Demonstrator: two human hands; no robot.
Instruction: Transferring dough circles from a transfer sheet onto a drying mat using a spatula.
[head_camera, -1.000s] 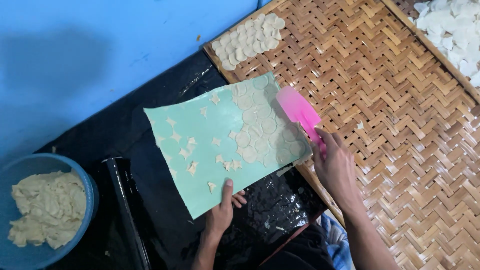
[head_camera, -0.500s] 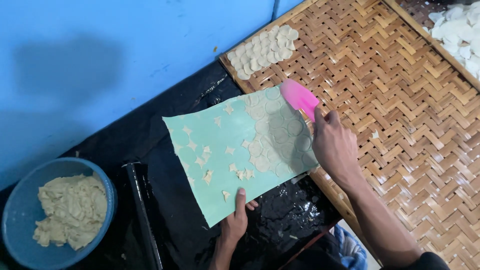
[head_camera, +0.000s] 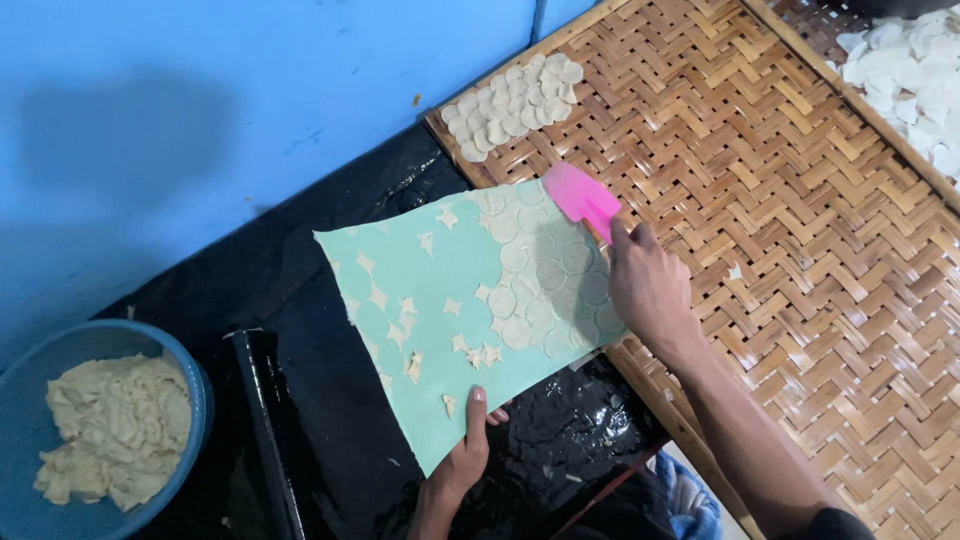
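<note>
My left hand (head_camera: 465, 455) pinches the near edge of a pale green sheet (head_camera: 420, 290), thumb on top, holding it tilted over the black surface. Thin round dough discs (head_camera: 545, 280) cover the sheet's right part; small star-shaped dough scraps (head_camera: 405, 305) dot its left part. My right hand (head_camera: 648, 285) grips a pink spatula (head_camera: 580, 198), whose blade rests at the sheet's far right edge beside the discs, at the rim of the woven bamboo tray (head_camera: 790, 200).
A patch of dough discs (head_camera: 512, 105) lies on the tray's far corner. A second tray with white discs (head_camera: 905, 70) sits top right. A blue bowl of dough (head_camera: 95, 430) stands at lower left on black plastic (head_camera: 330, 400). A blue wall (head_camera: 200, 110) lies behind.
The view has shifted, so everything sits further right in frame. My right hand and the pink spatula stay at the sheet's right edge; my left hand keeps its hold.
</note>
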